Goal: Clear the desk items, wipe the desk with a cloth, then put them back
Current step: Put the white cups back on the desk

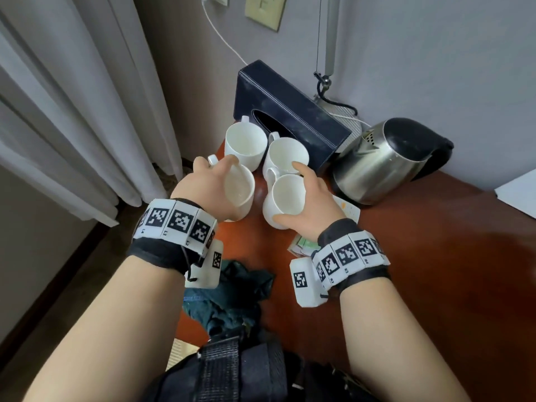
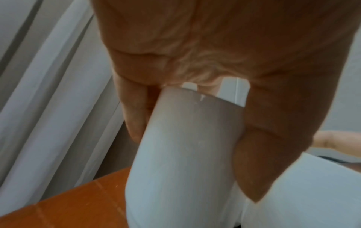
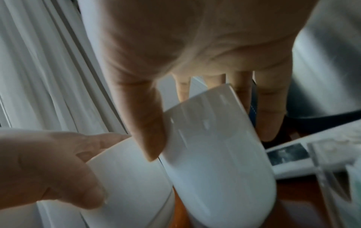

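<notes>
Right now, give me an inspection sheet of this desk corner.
Surface: reddish wooden desk, glossy.
Job's things: four white mugs; back two standing free; dark cloth crumpled at near edge.
Clutter: black tissue box, steel kettle, sachets, paper.
Hands: left hand grips a mug; right hand grips another.
Cables: white cord, black lamp cable.
Surroundings: curtains, wall sockets.

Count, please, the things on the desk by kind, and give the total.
White mugs: 4 (back left, back right, one in the left hand, one in the right hand)
Tissue box: 1
Kettle: 1
Dark cloth: 1
Total: 7, small papers not counted
</notes>
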`<state>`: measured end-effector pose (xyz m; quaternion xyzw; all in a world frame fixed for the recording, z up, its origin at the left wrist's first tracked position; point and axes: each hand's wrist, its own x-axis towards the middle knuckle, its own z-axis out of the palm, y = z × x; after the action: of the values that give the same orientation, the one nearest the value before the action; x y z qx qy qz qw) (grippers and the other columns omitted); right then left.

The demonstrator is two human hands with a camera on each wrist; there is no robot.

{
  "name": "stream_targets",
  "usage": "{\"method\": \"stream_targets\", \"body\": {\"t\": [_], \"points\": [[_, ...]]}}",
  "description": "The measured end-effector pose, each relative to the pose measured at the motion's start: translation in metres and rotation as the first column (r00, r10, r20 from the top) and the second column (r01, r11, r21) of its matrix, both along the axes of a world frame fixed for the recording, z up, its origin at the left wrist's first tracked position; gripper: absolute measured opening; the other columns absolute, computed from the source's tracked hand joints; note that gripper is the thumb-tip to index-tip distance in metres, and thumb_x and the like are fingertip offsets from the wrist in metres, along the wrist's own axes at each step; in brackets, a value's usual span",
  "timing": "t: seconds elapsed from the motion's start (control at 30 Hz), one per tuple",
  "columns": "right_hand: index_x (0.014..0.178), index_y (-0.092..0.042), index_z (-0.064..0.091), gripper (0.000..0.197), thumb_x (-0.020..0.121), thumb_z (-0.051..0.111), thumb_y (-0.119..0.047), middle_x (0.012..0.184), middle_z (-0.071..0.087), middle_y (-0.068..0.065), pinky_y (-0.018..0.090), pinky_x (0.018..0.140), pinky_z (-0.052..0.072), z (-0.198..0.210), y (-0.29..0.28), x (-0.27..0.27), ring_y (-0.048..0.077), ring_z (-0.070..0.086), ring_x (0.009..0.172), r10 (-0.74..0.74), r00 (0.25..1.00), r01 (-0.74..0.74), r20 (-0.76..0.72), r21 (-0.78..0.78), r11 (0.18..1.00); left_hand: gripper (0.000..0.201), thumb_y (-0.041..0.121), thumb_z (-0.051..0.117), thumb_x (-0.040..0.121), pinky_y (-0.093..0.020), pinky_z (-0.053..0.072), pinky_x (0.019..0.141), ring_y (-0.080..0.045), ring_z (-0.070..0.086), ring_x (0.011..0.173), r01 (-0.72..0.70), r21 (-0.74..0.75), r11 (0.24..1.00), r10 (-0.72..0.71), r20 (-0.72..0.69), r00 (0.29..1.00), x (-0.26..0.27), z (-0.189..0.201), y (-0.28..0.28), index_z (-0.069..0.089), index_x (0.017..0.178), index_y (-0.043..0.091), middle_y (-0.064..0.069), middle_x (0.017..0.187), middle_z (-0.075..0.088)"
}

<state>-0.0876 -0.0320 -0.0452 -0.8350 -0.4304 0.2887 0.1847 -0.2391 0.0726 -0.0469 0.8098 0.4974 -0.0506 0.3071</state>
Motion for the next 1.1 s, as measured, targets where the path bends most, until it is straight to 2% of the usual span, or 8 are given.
{"method": "stream_targets", "body": {"t": [0.13, 0.27, 0.37, 0.5, 0.63, 0.87, 0.97, 1.1], "points": [[0.142, -0.035, 0.023, 0.087, 0.071, 0.073, -0.031, 0.141, 0.032, 0.004, 0.033, 0.101, 0.035, 0.019, -0.023, 0.009, 0.025, 0.038, 0.128, -0.025, 0.999, 0.022, 0.037, 0.064, 0.998, 0.077, 0.038, 0.07, 0.074, -0.032, 0.04, 0.07, -0.027, 0.049, 0.078, 0.023, 0.075, 0.997, -0.026, 0.048, 0.999, 0.007, 0.021, -0.019, 0.027, 0.138, 0.035, -0.001, 0.105, 0.024], [0.141, -0.033, 0.029, 0.08, 0.073, 0.071, -0.03, 0.141, 0.032, 0.003, 0.023, 0.095, 0.029, 0.04, -0.063, 0.024, 0.023, 0.038, 0.127, -0.022, 0.996, 0.013, 0.086, 0.11, 0.994, 0.08, 0.035, 0.072, 0.073, -0.032, 0.041, 0.073, -0.027, 0.049, 0.083, 0.069, 0.104, 0.992, -0.076, 0.063, 0.995, 0.022, 0.043, -0.05, 0.025, 0.139, 0.037, -0.004, 0.112, 0.029], [0.141, -0.036, 0.028, 0.083, 0.071, 0.073, -0.031, 0.143, 0.031, 0.001, 0.03, 0.101, 0.031, 0.053, -0.103, 0.041, 0.026, 0.037, 0.129, -0.05, 0.992, 0.035, 0.117, 0.121, 0.992, 0.085, 0.031, 0.073, 0.074, -0.034, 0.043, 0.077, -0.029, 0.05, 0.088, 0.11, 0.136, 0.985, -0.12, 0.067, 0.991, 0.039, 0.058, -0.08, 0.022, 0.14, 0.038, -0.007, 0.125, 0.031], [0.141, -0.037, 0.026, 0.084, 0.071, 0.073, -0.032, 0.144, 0.03, -0.001, 0.034, 0.099, 0.034, 0.068, -0.171, 0.069, 0.026, 0.037, 0.128, -0.107, 0.982, 0.084, 0.156, 0.144, 0.986, 0.088, 0.029, 0.077, 0.072, -0.039, 0.046, 0.083, -0.035, 0.053, 0.106, 0.173, 0.185, 0.967, -0.191, 0.082, 0.978, 0.072, 0.075, -0.137, 0.022, 0.141, 0.037, -0.008, 0.129, 0.032], [0.141, -0.037, 0.026, 0.084, 0.071, 0.073, -0.03, 0.144, 0.031, -0.001, 0.033, 0.097, 0.036, 0.078, -0.25, 0.1, 0.025, 0.037, 0.128, -0.184, 0.968, 0.155, 0.173, 0.168, 0.974, 0.086, 0.027, 0.075, 0.072, -0.033, 0.043, 0.075, -0.032, 0.054, 0.1, 0.242, 0.204, 0.949, -0.265, 0.09, 0.96, 0.11, 0.082, -0.207, 0.023, 0.14, 0.037, -0.009, 0.126, 0.034], [0.142, -0.036, 0.026, 0.085, 0.073, 0.074, -0.027, 0.145, 0.031, 0.0, 0.035, 0.101, 0.036, 0.085, -0.383, 0.149, 0.024, 0.039, 0.128, -0.284, 0.931, 0.252, 0.229, 0.161, 0.954, 0.082, 0.023, 0.072, 0.074, -0.032, 0.04, 0.075, -0.032, 0.052, 0.096, 0.315, 0.232, 0.92, -0.353, 0.145, 0.924, 0.176, 0.081, -0.326, 0.026, 0.14, 0.038, -0.009, 0.129, 0.033], [0.142, -0.037, 0.026, 0.086, 0.072, 0.074, -0.026, 0.145, 0.031, -0.001, 0.036, 0.102, 0.038, 0.084, -0.423, 0.168, 0.024, 0.04, 0.128, -0.321, 0.919, 0.293, 0.23, 0.15, 0.944, 0.083, 0.022, 0.073, 0.074, -0.032, 0.041, 0.074, -0.025, 0.048, 0.086, 0.348, 0.196, 0.917, -0.381, 0.173, 0.908, 0.199, 0.078, -0.358, 0.025, 0.14, 0.039, -0.008, 0.127, 0.033], [0.142, -0.038, 0.026, 0.086, 0.072, 0.075, -0.024, 0.145, 0.029, -0.003, 0.035, 0.102, 0.039, 0.082, -0.457, 0.194, 0.023, 0.041, 0.127, -0.355, 0.915, 0.332, 0.191, 0.14, 0.933, 0.081, 0.022, 0.073, 0.073, -0.03, 0.042, 0.072, -0.025, 0.05, 0.085, 0.375, 0.195, 0.906, -0.406, 0.159, 0.9, 0.227, 0.078, -0.385, 0.026, 0.138, 0.039, -0.006, 0.127, 0.033]]}}
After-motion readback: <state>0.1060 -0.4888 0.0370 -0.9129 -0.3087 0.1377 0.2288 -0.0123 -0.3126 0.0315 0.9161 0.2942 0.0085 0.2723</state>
